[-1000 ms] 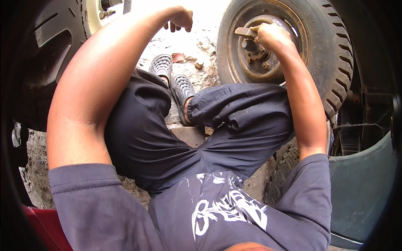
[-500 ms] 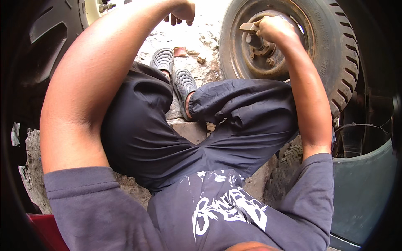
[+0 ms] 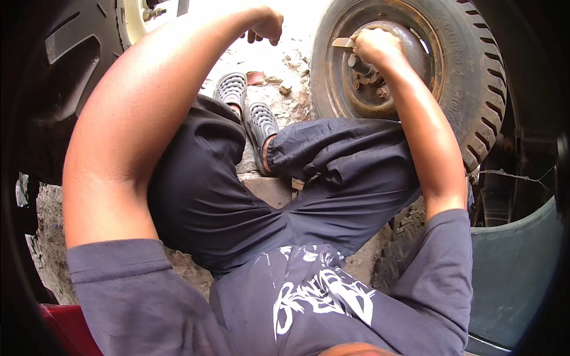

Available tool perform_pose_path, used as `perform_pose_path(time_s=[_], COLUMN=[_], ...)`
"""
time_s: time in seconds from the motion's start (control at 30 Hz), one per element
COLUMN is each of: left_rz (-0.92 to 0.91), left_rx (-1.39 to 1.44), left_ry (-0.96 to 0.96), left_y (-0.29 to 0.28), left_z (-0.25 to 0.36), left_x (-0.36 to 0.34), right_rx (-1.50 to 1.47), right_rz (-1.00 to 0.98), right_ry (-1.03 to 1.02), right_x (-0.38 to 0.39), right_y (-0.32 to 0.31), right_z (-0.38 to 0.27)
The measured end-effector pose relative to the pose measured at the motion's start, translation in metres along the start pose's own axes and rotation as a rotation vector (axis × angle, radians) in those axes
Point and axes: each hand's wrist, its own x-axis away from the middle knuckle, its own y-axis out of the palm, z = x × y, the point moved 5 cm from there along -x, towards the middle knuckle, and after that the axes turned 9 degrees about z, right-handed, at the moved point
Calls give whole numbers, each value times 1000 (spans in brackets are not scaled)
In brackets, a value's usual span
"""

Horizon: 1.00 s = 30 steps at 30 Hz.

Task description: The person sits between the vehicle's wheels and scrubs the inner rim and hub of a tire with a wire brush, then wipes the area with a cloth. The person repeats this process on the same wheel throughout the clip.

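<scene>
My right hand (image 3: 378,45) is closed on a flat, pale brown piece (image 3: 343,43) that juts out to the left of my fingers; its kind I cannot make out. It sits over the rusty hub (image 3: 363,66) of a wheel, and whether the piece touches the hub is unclear. The wheel's rim (image 3: 344,101) is brown and worn, inside a black tyre (image 3: 475,89) with chunky tread. My left hand (image 3: 267,25) hangs at the top, apart from the wheel, fingers loosely bent down with small gaps. Nothing shows in it.
Another large tyre (image 3: 77,53) stands at the left, close to my left arm. Reddish and brown fragments (image 3: 255,78) lie on the rough ground beyond my grey clogs (image 3: 260,121). A grey-green curved container (image 3: 516,267) is at the right, with a red object (image 3: 71,326) at lower left.
My right hand has shifted slightly left with the flat piece, still over the hub. My left hand has moved a little to the right.
</scene>
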Motion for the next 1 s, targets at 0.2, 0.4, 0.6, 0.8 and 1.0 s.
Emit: perform_pose_path(time_s=[0.2, 0.4, 0.6, 0.8, 1.0], left_rz=[-27, 26, 36, 14, 13], left_rx=[-120, -43, -7, -16, -42], left_ry=[-20, 42, 120, 57, -7], left_y=[10, -3, 16, 10, 6], left_z=[-6, 27, 10, 9, -4], left_x=[1, -2, -26, -15, -4], right_rx=[16, 73, -133, -250, -113], right_rz=[68, 74, 101, 80, 52], right_ry=[-22, 30, 121, 62, 63], right_x=[46, -9, -3, 45, 20], right_y=[-58, 14, -4, -32, -31], right_z=[-2, 3, 37, 58, 14])
